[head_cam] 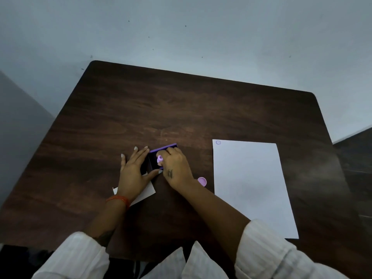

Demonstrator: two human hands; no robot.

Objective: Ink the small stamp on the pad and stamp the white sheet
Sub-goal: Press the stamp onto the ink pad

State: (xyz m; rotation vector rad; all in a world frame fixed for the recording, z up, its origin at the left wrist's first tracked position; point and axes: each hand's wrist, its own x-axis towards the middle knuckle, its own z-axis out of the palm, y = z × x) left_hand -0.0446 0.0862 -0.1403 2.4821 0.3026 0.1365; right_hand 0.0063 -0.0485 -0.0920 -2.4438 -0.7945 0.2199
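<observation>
Two hands meet near the middle of the dark wooden desk (201, 109), both at the ink pad (155, 158). The left hand (133, 170) lies flat beside the pad's left edge, fingers (141, 153) stretched forward and slightly spread, thumb reaching right along the pad's near side; it presses down rather than gripping anything. A red thread band (118, 199) circles that wrist. Under the left palm lies a small white card (148, 191), its corners poking out on the left and right.

The right hand (177, 168) is curled over the pad, its fingertips pinched around the small stamp (159, 159), a pale lilac piece held down onto the dark inking surface (whether the stamp face actually touches the ink cannot be told, since the knuckles hide it). The pad's purple lid (164, 147) stands open along the far side.

Just right of the right wrist sits a round lilac cap (202, 181) on the desk, close to the white sheet (251, 188). The sheet lies well to the right of the pad, with one faint round purple mark (218, 142) in its far left corner. White sleeves (261, 252) cover both forearms at the near edge.
</observation>
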